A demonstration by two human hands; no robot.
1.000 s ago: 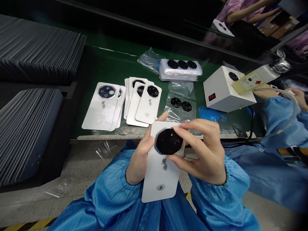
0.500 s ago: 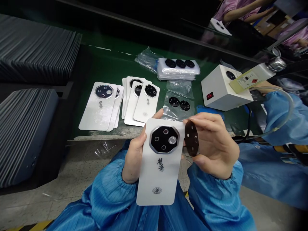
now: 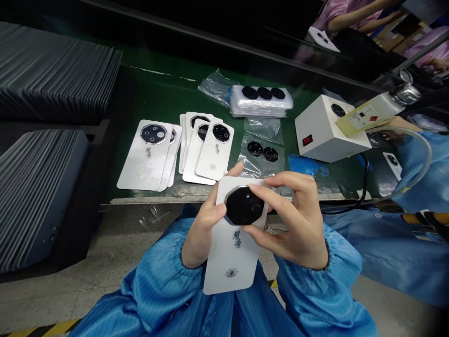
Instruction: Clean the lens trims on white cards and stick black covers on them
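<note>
My left hand (image 3: 201,229) grips a white phone back cover (image 3: 233,252) by its left edge, above my lap. My right hand (image 3: 298,220) pinches a black octagonal lens piece (image 3: 243,206) and presses it flat onto the cover's camera ring. The cover shows dark characters and a round emblem on its lower half. Both hands are closed on their parts.
On the green belt (image 3: 168,93) lie fanned white covers (image 3: 206,145), a covered pair (image 3: 149,154), bags of black lens pieces (image 3: 262,152), a wrapped stack (image 3: 261,100) and a white box with a red switch (image 3: 324,131). Grey tray stacks (image 3: 38,187) stand left. A co-worker's blue sleeve (image 3: 417,173) is at right.
Half a second ago my right hand held the black lens piece beside the cover with the camera ring bare; now the piece lies on the ring again, as a second ago.
</note>
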